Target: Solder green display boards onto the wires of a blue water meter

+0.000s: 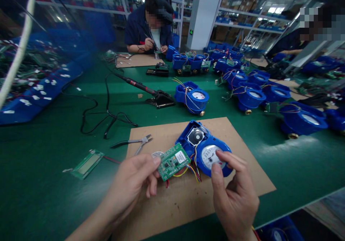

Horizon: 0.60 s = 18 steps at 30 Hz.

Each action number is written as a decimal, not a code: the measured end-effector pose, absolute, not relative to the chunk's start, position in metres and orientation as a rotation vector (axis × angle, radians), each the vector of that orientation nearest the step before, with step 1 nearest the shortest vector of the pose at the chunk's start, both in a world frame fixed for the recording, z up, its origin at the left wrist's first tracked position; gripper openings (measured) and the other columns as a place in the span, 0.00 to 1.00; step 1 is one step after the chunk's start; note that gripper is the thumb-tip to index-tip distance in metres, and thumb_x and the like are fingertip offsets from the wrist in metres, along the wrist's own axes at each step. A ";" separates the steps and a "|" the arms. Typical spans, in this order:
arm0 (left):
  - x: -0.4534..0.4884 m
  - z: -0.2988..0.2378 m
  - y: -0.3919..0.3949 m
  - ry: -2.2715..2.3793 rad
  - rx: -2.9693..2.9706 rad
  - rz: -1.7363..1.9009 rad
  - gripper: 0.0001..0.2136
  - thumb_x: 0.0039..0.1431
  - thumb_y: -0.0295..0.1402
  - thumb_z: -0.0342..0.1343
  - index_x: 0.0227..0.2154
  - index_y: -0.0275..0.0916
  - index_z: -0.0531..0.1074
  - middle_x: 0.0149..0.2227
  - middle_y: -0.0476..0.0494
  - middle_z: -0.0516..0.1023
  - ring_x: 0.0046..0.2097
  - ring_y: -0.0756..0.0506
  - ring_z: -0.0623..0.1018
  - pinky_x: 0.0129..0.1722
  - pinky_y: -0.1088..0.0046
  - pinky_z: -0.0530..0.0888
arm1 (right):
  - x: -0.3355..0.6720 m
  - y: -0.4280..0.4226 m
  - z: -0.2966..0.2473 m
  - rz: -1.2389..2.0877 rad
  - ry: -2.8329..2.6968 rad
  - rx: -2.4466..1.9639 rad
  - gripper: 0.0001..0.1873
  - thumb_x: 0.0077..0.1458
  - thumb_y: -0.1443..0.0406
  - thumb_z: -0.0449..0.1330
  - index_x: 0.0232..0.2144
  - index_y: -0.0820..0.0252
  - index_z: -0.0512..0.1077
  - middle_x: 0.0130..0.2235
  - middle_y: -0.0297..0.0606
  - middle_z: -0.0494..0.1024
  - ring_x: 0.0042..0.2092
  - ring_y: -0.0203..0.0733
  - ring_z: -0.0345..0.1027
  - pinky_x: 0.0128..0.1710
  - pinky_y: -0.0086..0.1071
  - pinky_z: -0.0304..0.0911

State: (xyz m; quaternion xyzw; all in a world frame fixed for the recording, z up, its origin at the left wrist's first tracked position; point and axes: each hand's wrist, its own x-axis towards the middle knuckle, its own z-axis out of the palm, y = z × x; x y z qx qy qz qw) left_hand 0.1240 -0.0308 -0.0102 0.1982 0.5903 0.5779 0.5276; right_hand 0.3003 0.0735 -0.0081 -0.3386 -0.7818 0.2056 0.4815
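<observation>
My left hand (pixel 132 183) pinches a small green circuit board (pixel 172 161) by its left edge, holding it tilted above a brown cardboard mat (pixel 188 198). Coloured wires run from the board into a blue water meter (pixel 205 147) lying on the mat. My right hand (pixel 234 194) grips the meter's round dial end, thumb and forefinger on its rim. The meter's open compartment shows a black round part.
Side cutters (pixel 133 142) lie at the mat's left edge, and a green LCD module (pixel 87 164) lies further left. A soldering iron on its stand (pixel 153 95) sits behind. Several blue meters (pixel 249 95) crowd the right side. Two other people work at the far end.
</observation>
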 end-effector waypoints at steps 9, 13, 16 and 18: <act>0.123 -0.014 -0.031 1.409 0.468 1.388 0.17 0.55 0.44 0.53 0.22 0.34 0.66 0.13 0.47 0.67 0.16 0.53 0.65 0.17 0.80 0.59 | 0.299 0.076 -0.009 0.463 -1.941 -0.784 0.13 0.52 0.73 0.56 0.41 0.60 0.67 0.41 0.38 0.69 0.42 0.40 0.65 0.44 0.37 0.62; 0.124 -0.014 -0.032 1.415 0.482 1.390 0.17 0.55 0.44 0.52 0.21 0.34 0.65 0.12 0.48 0.67 0.16 0.53 0.65 0.17 0.80 0.58 | 0.299 0.074 -0.010 0.483 -1.963 -0.742 0.11 0.52 0.73 0.56 0.40 0.60 0.68 0.40 0.37 0.69 0.41 0.38 0.65 0.43 0.35 0.62; 0.123 -0.014 -0.033 1.415 0.526 1.388 0.16 0.56 0.43 0.52 0.22 0.34 0.65 0.14 0.49 0.67 0.16 0.53 0.65 0.18 0.80 0.58 | 0.298 0.071 -0.005 0.527 -1.978 -0.708 0.11 0.53 0.74 0.54 0.39 0.59 0.68 0.39 0.36 0.70 0.42 0.37 0.64 0.43 0.33 0.61; 0.120 -0.012 -0.034 1.459 0.646 1.345 0.15 0.58 0.43 0.50 0.24 0.35 0.65 0.16 0.49 0.69 0.18 0.52 0.67 0.20 0.79 0.61 | 0.297 0.073 0.003 0.580 -2.012 -0.700 0.11 0.54 0.73 0.53 0.40 0.58 0.68 0.39 0.35 0.70 0.43 0.36 0.64 0.44 0.31 0.60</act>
